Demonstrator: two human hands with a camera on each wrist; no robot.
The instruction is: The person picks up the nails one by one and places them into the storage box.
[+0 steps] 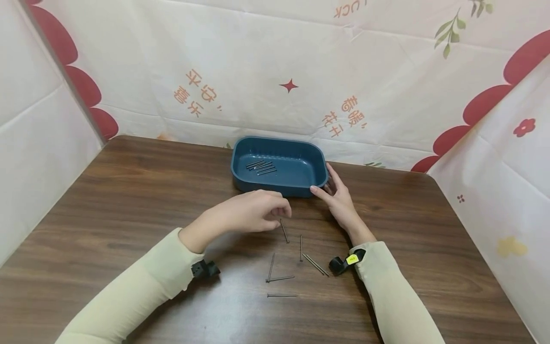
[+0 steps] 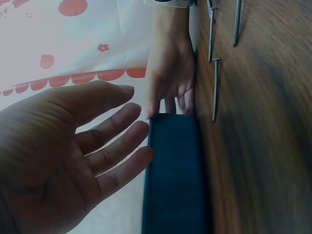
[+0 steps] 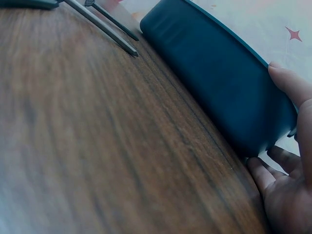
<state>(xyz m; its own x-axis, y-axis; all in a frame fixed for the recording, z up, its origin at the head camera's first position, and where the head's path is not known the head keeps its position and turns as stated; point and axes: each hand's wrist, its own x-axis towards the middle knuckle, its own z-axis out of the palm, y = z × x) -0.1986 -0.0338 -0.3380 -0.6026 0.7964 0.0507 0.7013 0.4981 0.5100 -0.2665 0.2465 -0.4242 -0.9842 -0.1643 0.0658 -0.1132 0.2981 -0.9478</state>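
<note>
A blue plastic basin (image 1: 281, 187) stands at the back of the table, with several nails (image 1: 261, 166) lying in its left half. My right hand (image 1: 341, 203) holds its right end, the thumb on the rim and the fingers around the outer wall, as the right wrist view also shows. In front of the basin, my left hand (image 1: 255, 210) hovers above the table with loosely bent fingers and nothing between them. The nearest loose nail (image 1: 284, 231) lies just beside its fingertips. Other nails (image 1: 281, 295) are scattered closer to me on the wood.
The brown wooden table (image 1: 150, 205) ends at a white printed cloth (image 1: 258, 71) hanging behind the basin. Cloth also borders both sides. A black wrist strap with a small camera (image 1: 339, 265) sits at the right cuff, and another camera (image 1: 205, 270) at the left.
</note>
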